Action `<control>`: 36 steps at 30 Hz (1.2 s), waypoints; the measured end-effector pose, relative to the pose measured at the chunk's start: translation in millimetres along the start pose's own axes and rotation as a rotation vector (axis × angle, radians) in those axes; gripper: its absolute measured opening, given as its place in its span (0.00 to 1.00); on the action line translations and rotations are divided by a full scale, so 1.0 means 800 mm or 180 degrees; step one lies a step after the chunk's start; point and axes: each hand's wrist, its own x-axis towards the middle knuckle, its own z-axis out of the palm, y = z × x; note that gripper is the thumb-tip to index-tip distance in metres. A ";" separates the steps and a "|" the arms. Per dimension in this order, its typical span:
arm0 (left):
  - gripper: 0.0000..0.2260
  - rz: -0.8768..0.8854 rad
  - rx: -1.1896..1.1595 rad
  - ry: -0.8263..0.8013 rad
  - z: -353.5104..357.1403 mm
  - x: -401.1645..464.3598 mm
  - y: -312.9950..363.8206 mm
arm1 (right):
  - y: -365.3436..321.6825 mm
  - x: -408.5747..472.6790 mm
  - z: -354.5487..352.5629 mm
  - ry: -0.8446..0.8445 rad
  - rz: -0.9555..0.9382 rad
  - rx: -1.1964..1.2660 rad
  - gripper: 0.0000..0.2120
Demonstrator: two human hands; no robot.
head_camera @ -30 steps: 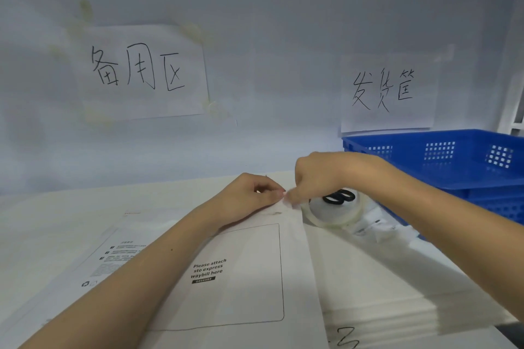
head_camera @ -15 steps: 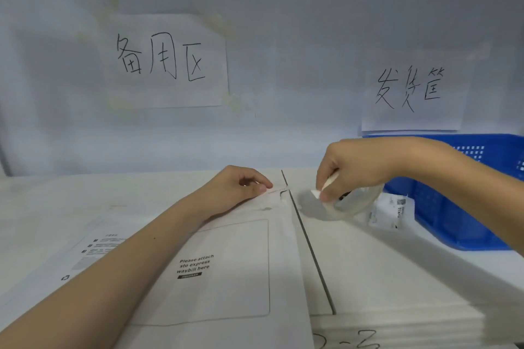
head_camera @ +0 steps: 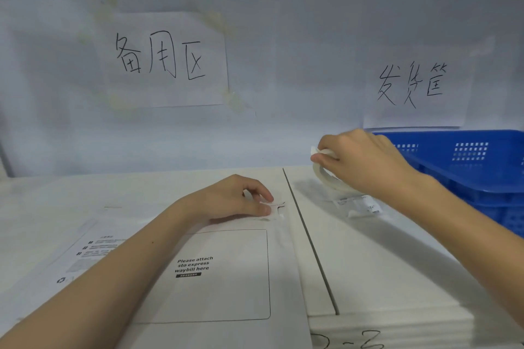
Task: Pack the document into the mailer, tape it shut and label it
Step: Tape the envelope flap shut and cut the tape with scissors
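Note:
A white mailer (head_camera: 226, 278) lies flat on the table in front of me, printed with a box reading "Please attach sto express waybill here". My left hand (head_camera: 235, 198) rests on the mailer's far edge, thumb and fingers pinching a bit of clear tape at the flap. My right hand (head_camera: 360, 161) grips a roll of clear tape (head_camera: 326, 176), lifted off the table to the right of the mailer. No strand of tape between the two hands can be made out.
A blue plastic basket (head_camera: 467, 167) stands at the right against the wall. A small printed label (head_camera: 358, 205) lies under my right wrist. A stack of white sheets (head_camera: 391, 323) sits front right. Two handwritten paper signs hang on the wall.
My right hand has lifted the tape roll up and further right, away from the mailer. My left hand stays on the flap edge. The head view has shifted left.

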 end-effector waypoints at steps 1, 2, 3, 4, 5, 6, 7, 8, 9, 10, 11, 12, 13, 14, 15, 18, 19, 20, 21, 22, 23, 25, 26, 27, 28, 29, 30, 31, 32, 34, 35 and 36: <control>0.06 0.0033 0.0011 -0.0031 0.002 0.001 0.001 | 0.000 -0.003 0.007 0.0068 -0.0002 0.0004 0.18; 0.05 0.0054 0.0034 -0.0070 0.004 0.001 0.001 | -0.001 -0.006 0.013 0.0131 -0.0007 0.0011 0.18; 0.05 0.0073 0.0065 -0.0113 0.005 0.002 0.001 | -0.001 -0.009 0.019 0.0187 -0.0017 0.0018 0.18; 0.05 0.0085 0.0087 -0.0142 0.007 0.003 0.001 | -0.002 -0.012 0.023 0.0238 -0.0032 0.0028 0.18; 0.05 0.0093 0.0082 -0.0155 0.008 0.004 0.000 | -0.003 -0.015 0.028 0.0286 -0.0048 0.0040 0.18; 0.06 0.0089 0.0051 -0.0155 0.009 0.004 -0.001 | -0.003 -0.017 0.031 0.0329 -0.0065 0.0052 0.18; 0.07 0.0064 0.0018 -0.0144 0.011 0.005 -0.003 | -0.003 -0.020 0.034 0.0361 -0.0076 0.0070 0.18; 0.08 0.0021 -0.0011 -0.0122 0.012 0.006 -0.004 | -0.003 -0.022 0.036 0.0393 -0.0082 0.0097 0.19; 0.10 -0.0028 -0.0028 -0.0093 0.013 0.007 -0.005 | -0.003 -0.023 0.038 0.0430 -0.0087 0.0139 0.19; 0.11 -0.0074 -0.0044 -0.0066 0.015 0.008 -0.006 | -0.002 -0.025 0.039 0.0467 -0.0095 0.0185 0.19; 0.12 -0.0106 -0.0057 -0.0049 0.016 0.009 -0.007 | -0.002 -0.027 0.041 0.0496 -0.0114 0.0219 0.19; 0.13 -0.0115 -0.0059 -0.0046 0.017 0.010 -0.006 | -0.001 -0.028 0.044 0.0506 -0.0147 0.0232 0.19; 0.13 -0.0106 -0.0044 -0.0050 0.018 0.010 -0.006 | -0.002 -0.029 0.047 0.0497 -0.0187 0.0222 0.19; 0.14 -0.0094 -0.0019 -0.0047 0.019 0.011 -0.006 | -0.002 -0.030 0.050 0.0479 -0.0226 0.0194 0.19; 0.13 -0.0085 0.0023 -0.0038 0.020 0.011 -0.006 | -0.003 -0.030 0.052 0.0463 -0.0254 0.0164 0.19; 0.13 -0.0114 0.0136 0.0021 0.021 0.011 -0.005 | -0.005 -0.031 0.055 0.0428 -0.0280 0.0152 0.19; 0.13 -0.0138 0.0093 0.0045 0.020 0.010 -0.005 | -0.005 -0.031 0.056 0.0414 -0.0276 0.0162 0.19; 0.11 -0.0150 -0.0033 0.0069 0.019 0.009 -0.004 | -0.005 -0.031 0.056 0.0403 -0.0268 0.0166 0.19; 0.10 -0.0168 -0.0192 0.0075 0.017 0.008 -0.003 | -0.005 -0.031 0.056 0.0400 -0.0259 0.0169 0.19; 0.09 -0.0179 -0.0321 0.0069 0.016 0.006 -0.001 | -0.005 -0.031 0.056 0.0405 -0.0251 0.0171 0.19; 0.09 -0.0176 -0.0373 0.0064 0.014 0.004 0.001 | -0.004 -0.031 0.056 0.0412 -0.0245 0.0172 0.19; 0.08 -0.0137 -0.0339 0.0085 0.012 0.002 0.002 | -0.003 -0.031 0.057 0.0416 -0.0231 0.0200 0.19; 0.06 -0.0114 -0.0321 0.0109 0.011 0.002 0.002 | -0.003 -0.032 0.057 0.0411 -0.0220 0.0223 0.18; 0.05 -0.0083 -0.0328 0.0129 0.010 0.001 0.002 | -0.003 -0.032 0.056 0.0403 -0.0213 0.0241 0.18; 0.04 -0.0060 -0.0364 0.0155 0.009 0.001 0.001 | -0.002 -0.032 0.056 0.0396 -0.0208 0.0255 0.18; 0.03 -0.0043 -0.0404 0.0178 0.009 0.002 -0.001 | -0.002 -0.032 0.057 0.0391 -0.0208 0.0268 0.18; 0.03 -0.0040 -0.0436 0.0197 0.009 0.002 -0.002 | -0.002 -0.032 0.057 0.0393 -0.0214 0.0282 0.18; 0.05 -0.0055 -0.0439 0.0209 0.010 0.003 -0.002 | -0.002 -0.032 0.057 0.0394 -0.0222 0.0292 0.18; 0.07 -0.0082 -0.0399 0.0210 0.011 0.003 -0.002 | -0.003 -0.032 0.057 0.0397 -0.0232 0.0293 0.18; 0.11 -0.0116 -0.0152 0.0202 0.014 0.004 -0.002 | -0.003 -0.033 0.057 0.0400 -0.0246 0.0297 0.18; 0.12 -0.0110 0.0001 0.0200 0.016 0.005 -0.001 | -0.003 -0.033 0.056 0.0401 -0.0250 0.0305 0.18; 0.13 -0.0098 0.0115 0.0202 0.018 0.006 -0.001 | -0.003 -0.033 0.056 0.0395 -0.0251 0.0309 0.18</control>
